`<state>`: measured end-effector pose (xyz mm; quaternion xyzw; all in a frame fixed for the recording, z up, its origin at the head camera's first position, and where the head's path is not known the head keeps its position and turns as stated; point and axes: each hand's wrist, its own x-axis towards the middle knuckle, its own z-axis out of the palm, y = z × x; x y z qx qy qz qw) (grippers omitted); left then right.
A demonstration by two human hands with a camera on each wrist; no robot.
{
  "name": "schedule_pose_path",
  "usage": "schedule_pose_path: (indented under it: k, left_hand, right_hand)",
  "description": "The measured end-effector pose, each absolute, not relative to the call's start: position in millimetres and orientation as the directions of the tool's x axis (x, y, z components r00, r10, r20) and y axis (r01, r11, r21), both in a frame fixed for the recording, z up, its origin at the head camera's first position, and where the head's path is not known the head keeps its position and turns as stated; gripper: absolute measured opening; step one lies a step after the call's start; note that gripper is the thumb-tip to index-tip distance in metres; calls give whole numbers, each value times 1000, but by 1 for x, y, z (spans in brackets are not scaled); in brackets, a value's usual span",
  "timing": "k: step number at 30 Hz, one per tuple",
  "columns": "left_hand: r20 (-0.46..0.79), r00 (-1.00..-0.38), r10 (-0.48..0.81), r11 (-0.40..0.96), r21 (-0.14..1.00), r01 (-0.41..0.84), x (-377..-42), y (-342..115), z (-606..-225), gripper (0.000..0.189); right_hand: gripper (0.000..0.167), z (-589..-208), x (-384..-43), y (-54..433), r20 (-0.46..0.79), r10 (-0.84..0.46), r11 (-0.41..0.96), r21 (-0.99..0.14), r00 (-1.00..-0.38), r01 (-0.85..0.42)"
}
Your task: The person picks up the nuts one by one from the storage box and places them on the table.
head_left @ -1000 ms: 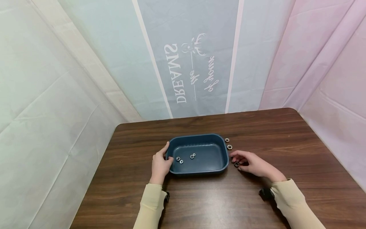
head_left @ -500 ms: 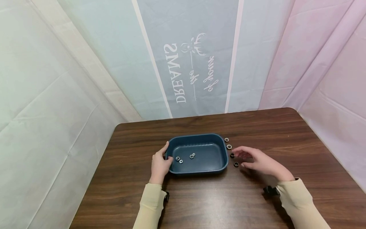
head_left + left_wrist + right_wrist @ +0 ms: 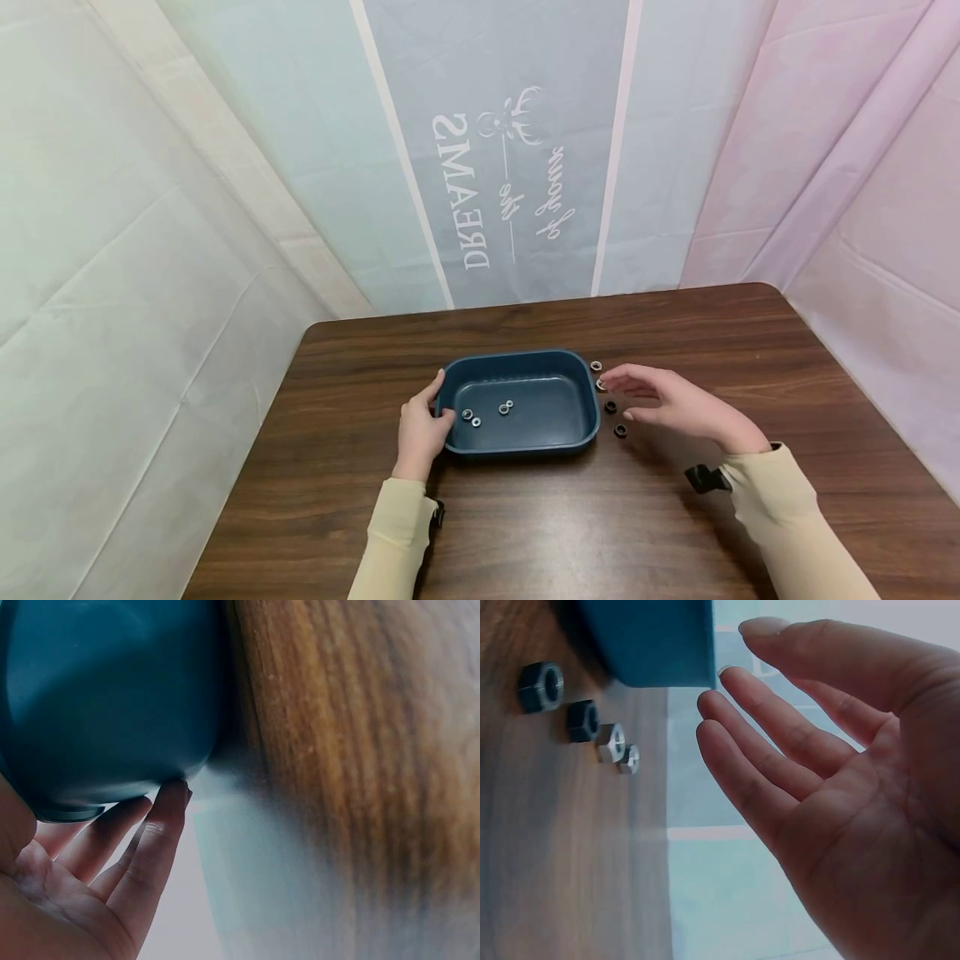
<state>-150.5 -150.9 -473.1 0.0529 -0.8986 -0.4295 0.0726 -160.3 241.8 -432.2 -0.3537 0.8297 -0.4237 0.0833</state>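
As the slightly bent, parted fingers [image 3: 739, 765] of a person's right hand [image 3: 678, 408] hang in the air, holding nothing, the left hand [image 3: 422, 433] grips the left end of a dark-blue, round-cornered rectangular tray [image 3: 547, 421], thumb hooked over the rim and fingertips against the outer wall. Near the right hand, a line of hardware runs along the tray's right end: two black hex nuts [image 3: 532, 688] closer to the person, two silver metal hex nuts [image 3: 609, 742] farther off. Seen from the head, the right fingertips overlap the nearer silver nut; the right wrist view shows them apart from it. Inside the tray, four small silver ring-shaped pieces [image 3: 504, 410] lie in two pairs, one beside the left thumb, the other near the middle. Cream sleeves [image 3: 393, 533] cover both forearms above a brown wood-grain desk [image 3: 562, 525], backed by a pale fabric backdrop [image 3: 330, 183] with mirrored white lettering [image 3: 456, 196] reading "DREAMS."
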Motion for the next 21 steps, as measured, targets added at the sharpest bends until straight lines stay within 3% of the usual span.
schedule_pose_path:
  k: [21]
  left_hand:
    - [91, -985, -149, 625, 780, -23, -149, -151, -472, 67]
  right_hand:
    - [48, -411, -182, 218, 134, -695, 304, -835, -706, -458]
